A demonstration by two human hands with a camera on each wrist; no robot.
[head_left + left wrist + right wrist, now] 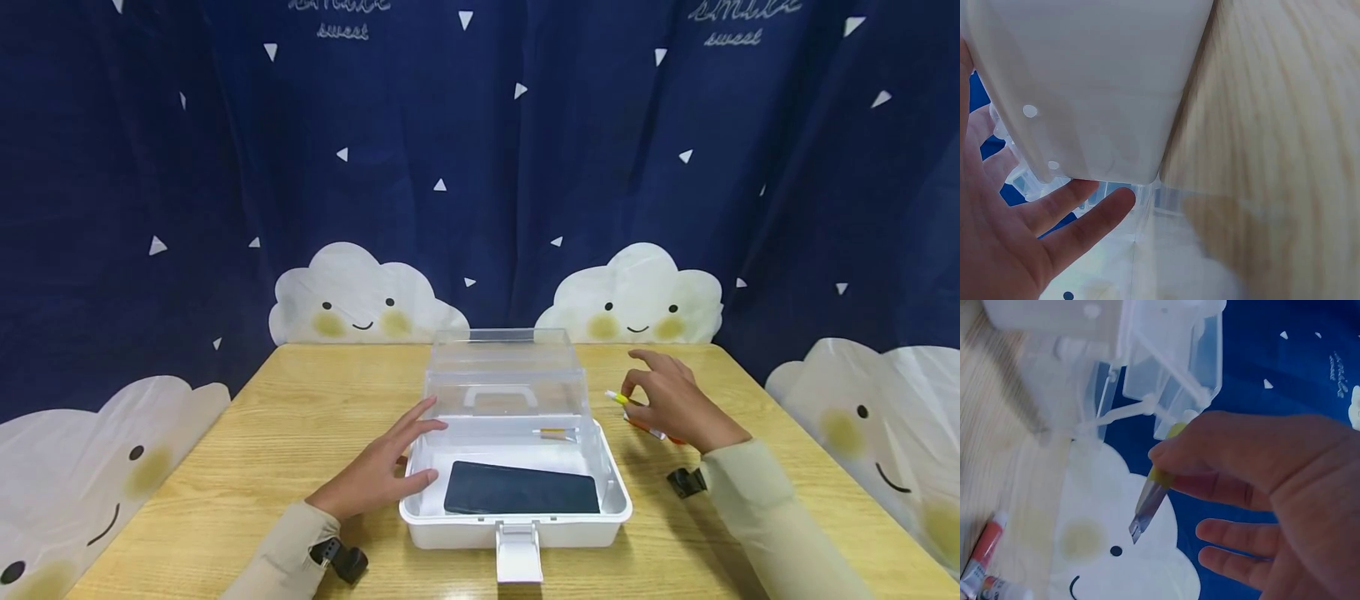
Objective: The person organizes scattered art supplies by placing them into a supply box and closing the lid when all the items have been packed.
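My right hand (671, 400) pinches a small yellow paint tube (1160, 477) between thumb and finger, to the right of the box. The tube's silver crimped end points away from the fingertips in the right wrist view. My left hand (378, 467) rests along the left side of a white plastic box (442, 533), its fingers spread at the rim and wall. The box's clear lid (506, 371) is raised at the back, and its front latch (519, 554) hangs down. Inside lie a dark flat rectangular thing (521, 489) and a small brush (557, 434).
Beneath my right hand, a red paint tube (988, 544) and another tube with a white cap (1004, 589) lie on the wooden table (315, 417). A dark blue curtain (480, 150) with white clouds hangs behind the table and at its sides.
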